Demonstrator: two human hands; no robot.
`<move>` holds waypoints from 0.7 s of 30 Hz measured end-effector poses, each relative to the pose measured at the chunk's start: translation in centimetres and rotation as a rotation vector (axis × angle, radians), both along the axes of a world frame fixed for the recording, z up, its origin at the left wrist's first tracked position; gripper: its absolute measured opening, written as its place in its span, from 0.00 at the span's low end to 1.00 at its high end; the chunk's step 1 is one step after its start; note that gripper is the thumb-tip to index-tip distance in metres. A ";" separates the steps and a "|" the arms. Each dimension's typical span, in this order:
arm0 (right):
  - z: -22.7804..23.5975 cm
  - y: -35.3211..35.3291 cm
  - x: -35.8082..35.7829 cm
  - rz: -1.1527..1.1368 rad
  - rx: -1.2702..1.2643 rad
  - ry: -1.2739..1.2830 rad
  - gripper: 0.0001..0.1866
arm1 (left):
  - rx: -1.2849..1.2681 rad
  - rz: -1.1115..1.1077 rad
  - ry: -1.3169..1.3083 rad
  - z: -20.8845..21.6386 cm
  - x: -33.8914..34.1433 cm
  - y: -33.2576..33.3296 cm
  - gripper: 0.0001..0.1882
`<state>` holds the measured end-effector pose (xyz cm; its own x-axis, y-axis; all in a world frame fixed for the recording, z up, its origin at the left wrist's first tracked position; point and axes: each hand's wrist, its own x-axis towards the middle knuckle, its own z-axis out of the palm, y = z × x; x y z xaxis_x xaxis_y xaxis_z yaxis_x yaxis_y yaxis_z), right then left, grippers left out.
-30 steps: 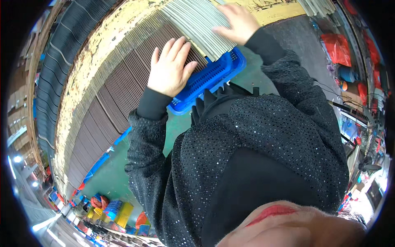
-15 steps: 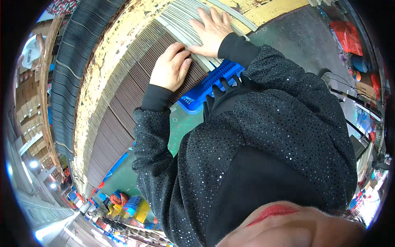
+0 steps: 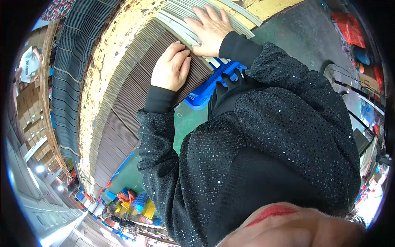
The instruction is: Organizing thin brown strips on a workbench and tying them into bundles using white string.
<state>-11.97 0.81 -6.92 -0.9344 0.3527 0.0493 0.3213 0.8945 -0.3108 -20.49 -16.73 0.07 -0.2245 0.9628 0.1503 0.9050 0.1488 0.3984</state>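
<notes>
Long thin brown strips (image 3: 123, 119) lie side by side in a wide row on a worn yellow bench. Beyond them is a group of loose pale grey-green strips (image 3: 177, 26). My left hand (image 3: 170, 68) rests on the brown strips, its fingers curled together at the border with the pale ones. Whatever its fingertips may grip is hidden. My right hand (image 3: 212, 33) lies flat on the pale strips, fingers spread and thumb near my left fingertips. A blue plastic basket (image 3: 197, 101) sits below the strip ends, close to my body.
The yellow bench (image 3: 92, 74) has peeling paint. Dark ribbed material (image 3: 70, 78) lies along its far side, next to a wooden rail (image 3: 47, 90). Stacked cartons (image 3: 33, 107) and another person (image 3: 31, 61) are at the far left. A red bag (image 3: 349, 31) lies at the upper right.
Both hands stay in nearly the same places, and the right fingers have shifted slightly over the pale strips. The pale strips beneath have spread a little. The view has shifted slightly.
</notes>
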 end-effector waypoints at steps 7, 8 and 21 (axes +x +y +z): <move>1.3 0.4 1.3 0.073 -0.164 0.246 0.41 | 0.042 -0.018 0.029 -0.3 -0.1 -0.1 0.09; 1.0 0.4 1.3 0.075 -0.173 0.259 0.43 | 0.052 -0.038 0.046 -0.4 -0.2 0.1 0.09; 1.1 1.7 1.0 -0.080 -0.057 0.122 0.50 | -0.123 -0.109 0.313 -0.2 -0.3 1.2 0.15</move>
